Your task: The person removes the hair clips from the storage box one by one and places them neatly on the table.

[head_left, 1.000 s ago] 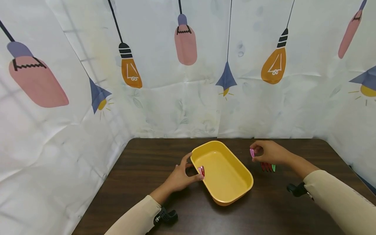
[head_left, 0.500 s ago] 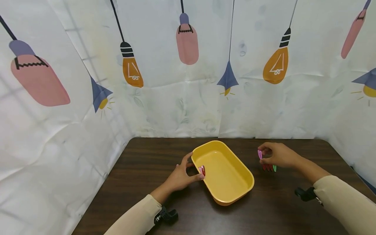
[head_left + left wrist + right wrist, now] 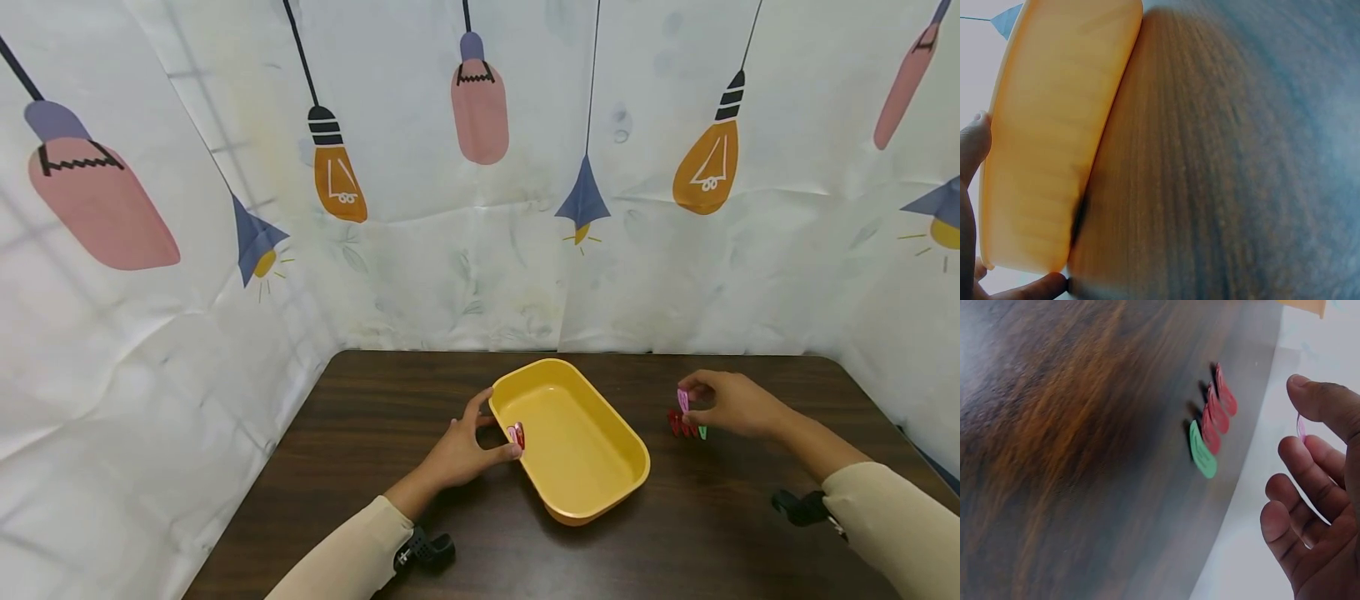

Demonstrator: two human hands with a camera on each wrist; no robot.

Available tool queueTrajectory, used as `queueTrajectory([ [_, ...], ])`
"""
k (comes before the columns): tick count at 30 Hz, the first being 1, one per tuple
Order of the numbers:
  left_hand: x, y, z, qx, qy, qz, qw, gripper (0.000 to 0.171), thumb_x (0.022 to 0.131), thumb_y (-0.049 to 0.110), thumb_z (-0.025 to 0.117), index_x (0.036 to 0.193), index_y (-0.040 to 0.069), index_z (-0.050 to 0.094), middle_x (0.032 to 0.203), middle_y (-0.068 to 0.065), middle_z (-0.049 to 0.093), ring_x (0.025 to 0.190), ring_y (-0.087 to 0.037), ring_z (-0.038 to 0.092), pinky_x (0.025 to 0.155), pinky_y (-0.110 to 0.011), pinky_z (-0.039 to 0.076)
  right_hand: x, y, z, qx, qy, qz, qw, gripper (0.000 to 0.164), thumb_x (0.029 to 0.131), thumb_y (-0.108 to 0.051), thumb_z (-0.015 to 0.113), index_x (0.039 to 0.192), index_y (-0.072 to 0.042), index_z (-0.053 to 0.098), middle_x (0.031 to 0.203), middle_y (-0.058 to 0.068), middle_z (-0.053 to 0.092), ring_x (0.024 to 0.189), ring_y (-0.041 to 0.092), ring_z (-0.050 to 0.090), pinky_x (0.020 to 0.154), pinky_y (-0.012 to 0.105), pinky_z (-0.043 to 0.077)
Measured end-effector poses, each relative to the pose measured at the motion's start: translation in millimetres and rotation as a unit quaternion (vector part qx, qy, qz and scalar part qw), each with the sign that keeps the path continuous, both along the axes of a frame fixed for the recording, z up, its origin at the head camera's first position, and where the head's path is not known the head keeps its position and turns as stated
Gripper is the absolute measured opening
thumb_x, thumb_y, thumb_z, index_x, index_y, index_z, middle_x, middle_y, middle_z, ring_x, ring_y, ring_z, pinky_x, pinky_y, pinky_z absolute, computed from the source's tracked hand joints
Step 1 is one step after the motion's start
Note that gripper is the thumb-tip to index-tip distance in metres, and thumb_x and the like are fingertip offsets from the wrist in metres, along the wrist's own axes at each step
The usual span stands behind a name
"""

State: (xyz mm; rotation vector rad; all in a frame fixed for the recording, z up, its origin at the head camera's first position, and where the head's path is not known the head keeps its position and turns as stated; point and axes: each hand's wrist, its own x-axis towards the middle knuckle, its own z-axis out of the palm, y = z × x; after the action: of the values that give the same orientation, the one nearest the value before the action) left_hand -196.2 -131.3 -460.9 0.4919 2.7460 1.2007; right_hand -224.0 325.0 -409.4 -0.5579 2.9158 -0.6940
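In the head view my left hand [image 3: 467, 452] holds the yellow plastic basin [image 3: 645, 457] by its left side, index finger at the far corner and thumb at the rim. A pink and a red hair clip [image 3: 519, 435] sit on that rim by the thumb. My right hand [image 3: 738, 404] pinches a pink snap hair clip [image 3: 683, 401] between thumb and index finger above the table. Below it, three red hair clips [image 3: 1218, 412] and a green hair clip [image 3: 1202, 450] lie in a row. The left wrist view shows the basin's outer wall [image 3: 1054, 137], with fingers against its end.
The dark wood-grain table [image 3: 375, 417] carries the basin near its middle and the loose clips to the right. Behind and beside it hangs a white curtain [image 3: 420, 275] printed with lamps.
My right hand has moved right and slightly down with the pink hair clip, away from the basin and over the row of clips. The left hand and basin have stayed put.
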Motion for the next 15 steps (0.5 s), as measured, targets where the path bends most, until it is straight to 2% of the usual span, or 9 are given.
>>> queueTrajectory([
  [9,0.7,0,1.1,0.002,0.002,-0.001,1.0000,0.107,0.082,0.062,0.078,0.163,0.023,0.019,0.136,-0.012,0.064,0.130,-0.037,0.056,0.118,-0.067,0.007,4.9,11,-7.6,-0.004,0.000,-0.019,1.000,0.057,0.088,-0.036,0.083,0.129,-0.001,0.063,0.117,0.013,0.068,0.108,0.037,0.064,0.085,0.055,0.055],
  [15,0.3,0,0.7,0.005,0.002,-0.003,1.0000,0.107,0.082,0.063,0.078,0.163,0.024,0.019,0.137,-0.011,0.064,0.132,-0.038,0.054,0.118,-0.067,0.008,7.3,19,-13.2,-0.005,0.019,-0.016,1.000,0.054,0.088,-0.033,0.082,0.127,-0.001,0.065,0.117,0.014,0.069,0.110,0.040,0.064,0.087,0.058,0.053],
])
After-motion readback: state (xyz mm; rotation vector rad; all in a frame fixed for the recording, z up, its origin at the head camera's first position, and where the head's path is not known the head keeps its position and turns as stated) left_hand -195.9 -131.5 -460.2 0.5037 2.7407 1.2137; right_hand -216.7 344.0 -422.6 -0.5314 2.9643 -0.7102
